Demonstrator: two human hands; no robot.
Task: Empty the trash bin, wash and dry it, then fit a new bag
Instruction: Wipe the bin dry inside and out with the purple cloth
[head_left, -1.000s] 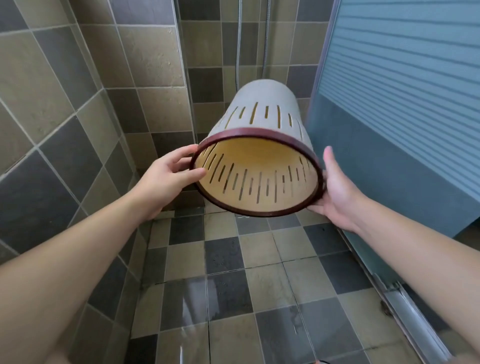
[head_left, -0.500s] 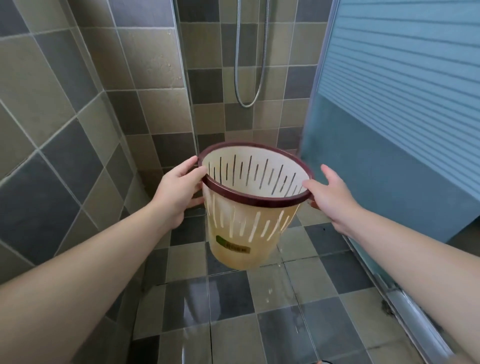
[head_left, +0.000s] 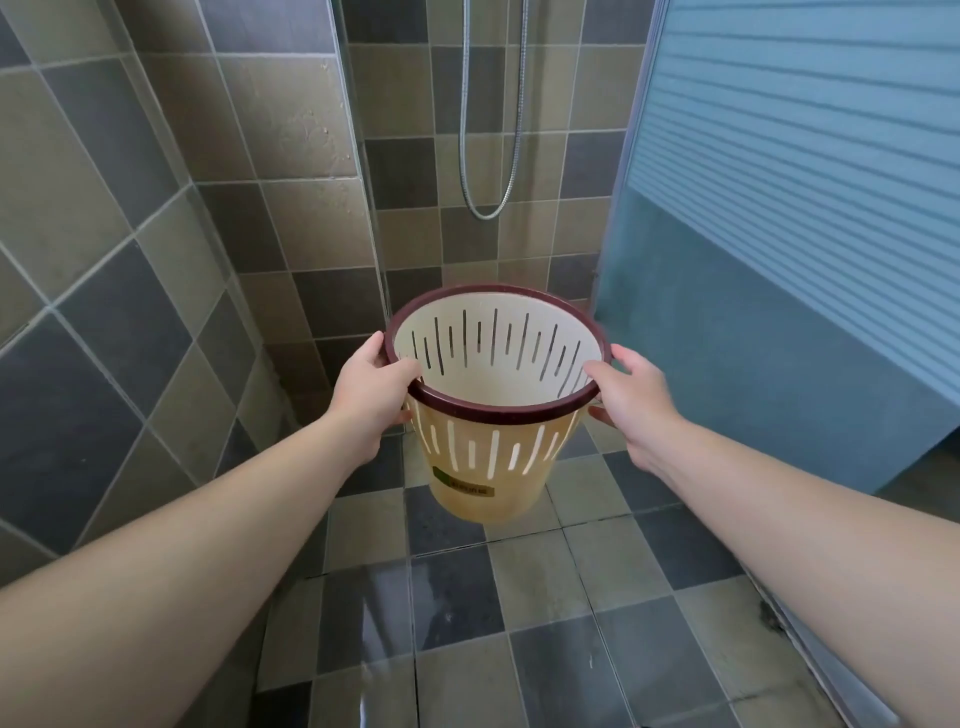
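In the middle of the frame, the trash bin (head_left: 488, 457) hangs upright above the wet tiled floor (head_left: 545, 623), held by 2 hands. The left hand (head_left: 371, 387) grips the dark red rim (head_left: 498, 410) with its thumb curled over the edge; the right hand (head_left: 631, 397) clasps the opposite side. A shower hose (head_left: 491, 210) loops at the upper center, against the tiled wall.

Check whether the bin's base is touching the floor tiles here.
Apart. The head view shows the bin held by both hands, base hanging clear above the floor tiles.
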